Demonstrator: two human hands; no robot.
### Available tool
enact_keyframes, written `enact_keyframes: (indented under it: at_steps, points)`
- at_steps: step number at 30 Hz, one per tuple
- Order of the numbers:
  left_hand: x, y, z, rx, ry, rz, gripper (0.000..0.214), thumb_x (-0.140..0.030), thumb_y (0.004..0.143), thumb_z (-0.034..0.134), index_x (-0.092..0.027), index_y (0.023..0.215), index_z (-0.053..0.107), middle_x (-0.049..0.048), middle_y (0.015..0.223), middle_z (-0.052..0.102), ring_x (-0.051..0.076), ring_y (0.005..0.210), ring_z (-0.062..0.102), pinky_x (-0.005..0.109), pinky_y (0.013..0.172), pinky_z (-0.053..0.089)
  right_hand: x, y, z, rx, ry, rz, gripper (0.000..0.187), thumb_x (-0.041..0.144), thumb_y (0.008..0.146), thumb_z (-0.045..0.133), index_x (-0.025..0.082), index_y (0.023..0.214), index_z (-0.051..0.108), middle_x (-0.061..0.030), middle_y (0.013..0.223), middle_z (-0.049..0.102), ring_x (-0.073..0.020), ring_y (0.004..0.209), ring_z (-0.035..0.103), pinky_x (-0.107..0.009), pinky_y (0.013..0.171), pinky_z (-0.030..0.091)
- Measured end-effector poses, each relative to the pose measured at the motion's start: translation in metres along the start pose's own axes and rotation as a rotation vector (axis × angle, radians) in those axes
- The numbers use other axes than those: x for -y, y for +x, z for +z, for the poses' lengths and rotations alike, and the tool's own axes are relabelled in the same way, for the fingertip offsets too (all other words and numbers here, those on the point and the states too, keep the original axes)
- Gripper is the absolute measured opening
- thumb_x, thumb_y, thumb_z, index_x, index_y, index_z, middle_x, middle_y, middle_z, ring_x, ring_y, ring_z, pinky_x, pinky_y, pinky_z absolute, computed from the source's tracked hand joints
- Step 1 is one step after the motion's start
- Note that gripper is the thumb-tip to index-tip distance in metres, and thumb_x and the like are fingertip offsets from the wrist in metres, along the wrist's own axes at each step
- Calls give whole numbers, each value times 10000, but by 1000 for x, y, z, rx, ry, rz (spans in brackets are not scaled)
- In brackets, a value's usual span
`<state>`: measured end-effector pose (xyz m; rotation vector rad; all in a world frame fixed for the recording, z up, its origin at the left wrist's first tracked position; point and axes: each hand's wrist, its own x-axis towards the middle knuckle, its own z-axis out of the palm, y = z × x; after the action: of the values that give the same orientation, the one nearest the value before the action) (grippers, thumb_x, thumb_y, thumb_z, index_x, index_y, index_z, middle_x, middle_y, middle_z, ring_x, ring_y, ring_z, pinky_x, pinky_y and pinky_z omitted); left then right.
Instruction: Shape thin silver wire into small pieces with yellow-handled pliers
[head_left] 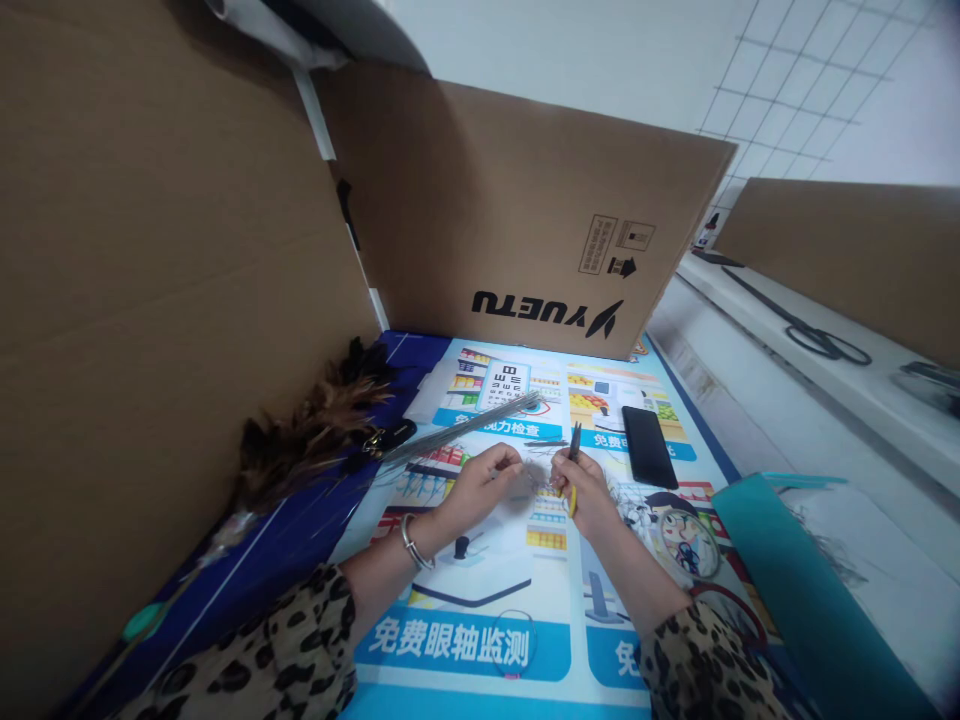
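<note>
The left hand [480, 487], a silver bangle [411, 540] on its wrist, pinches one end of a short piece of thin grey wire [534, 480]. The right hand [581, 490] is clenched round a pair of yellow-handled pliers [574, 440], whose dark tips stand up above the knuckles. The wire runs between the two hands, just above the table [480, 600], which is covered with a blue and white printed poster. Its shape is too fine to make out.

Judging by what lies about, the work is in mid-course. A long bundle of straight grey wires [465, 428] lies just beyond the left hand, seemingly unused. What looks like a thin wire loop [514, 645] rests on the poster nearer the person.

Further out are a brown feather duster [315, 440] on the left, a black phone [649, 445] past the right hand and a teal bag [795, 590] on the right. Brown cardboard walls [525, 220] enclose the space.
</note>
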<state>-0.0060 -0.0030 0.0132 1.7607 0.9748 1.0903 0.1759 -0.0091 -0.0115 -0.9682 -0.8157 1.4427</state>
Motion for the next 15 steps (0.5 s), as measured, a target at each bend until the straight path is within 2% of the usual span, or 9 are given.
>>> enact_keyframes:
  at_steps: [8,15]
  points:
    - [3,1,0,-18,98,55,108,-168,787,482,-165,811,588,20,795,593,136,766,540,245,706,419,0,-1,0,5,-33,-23,147,286,715,627,188,759,526,54,540,422,-65,495,379,-207,492,305]
    - [2,2,-1,6,187,124,122,-117,756,502,-164,773,614,17,744,600,135,733,540,250,686,420,1,-2,1,-15,-56,-30,167,304,696,638,190,756,532,52,542,441,-70,495,389,-215,499,317]
